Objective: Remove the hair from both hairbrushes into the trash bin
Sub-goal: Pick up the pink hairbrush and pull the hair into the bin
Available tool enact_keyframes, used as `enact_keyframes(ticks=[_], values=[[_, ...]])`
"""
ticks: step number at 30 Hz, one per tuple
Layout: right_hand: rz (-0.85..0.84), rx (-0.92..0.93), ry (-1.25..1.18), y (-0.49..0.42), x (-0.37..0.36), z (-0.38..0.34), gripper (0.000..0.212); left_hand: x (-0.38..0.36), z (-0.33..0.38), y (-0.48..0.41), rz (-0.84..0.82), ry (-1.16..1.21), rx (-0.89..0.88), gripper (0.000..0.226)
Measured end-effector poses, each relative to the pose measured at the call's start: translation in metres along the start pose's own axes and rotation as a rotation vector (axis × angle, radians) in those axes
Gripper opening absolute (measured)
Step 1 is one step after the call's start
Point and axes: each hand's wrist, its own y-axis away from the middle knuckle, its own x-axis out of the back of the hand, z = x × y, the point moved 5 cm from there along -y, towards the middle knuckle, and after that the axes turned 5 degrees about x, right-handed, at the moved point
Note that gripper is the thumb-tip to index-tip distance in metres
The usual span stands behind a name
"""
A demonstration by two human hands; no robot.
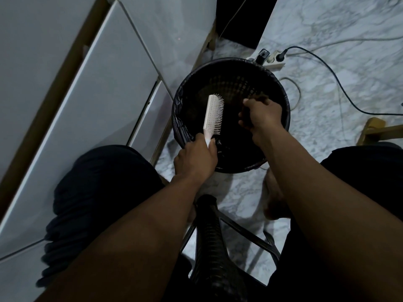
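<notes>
My left hand (196,158) grips the handle of a white hairbrush (213,115), held over the near-left rim of the black trash bin (283,99). Its head points away from me and its bristles face right. My right hand (261,115) hovers over the middle of the bin, to the right of the brush and apart from it. Its fingers are curled shut around what looks like a dark tuft of hair (246,118). A black ribbed brush-like object (212,234) lies between my knees.
The bin has a black liner and stands on a marble floor (327,118). White cabinet doors (91,101) run along the left. A power strip (273,62) and cables (340,88) lie behind the bin, and a wooden leg (375,129) stands at the right.
</notes>
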Motion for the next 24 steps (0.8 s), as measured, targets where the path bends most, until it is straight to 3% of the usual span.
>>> enact_keyframes(ticks=[6,10,14,17,24], values=[[0.052,-0.017,0.151,-0.007,0.012,0.000,0.025,0.007,-0.001,-0.001,0.098,0.018,0.010,0.036],[0.041,0.009,0.191,-0.020,0.015,0.008,0.072,0.008,0.002,0.001,0.110,0.027,-0.031,0.035],[-0.109,0.115,0.089,0.010,-0.010,-0.010,0.054,0.007,0.005,0.001,0.066,0.048,-0.092,0.038],[-0.211,0.104,0.036,0.012,-0.019,-0.009,0.056,0.003,0.009,0.004,0.019,0.061,-0.164,0.040],[-0.206,0.069,0.130,0.006,-0.013,0.000,0.033,-0.001,0.010,0.006,-0.022,0.067,-0.199,0.038]])
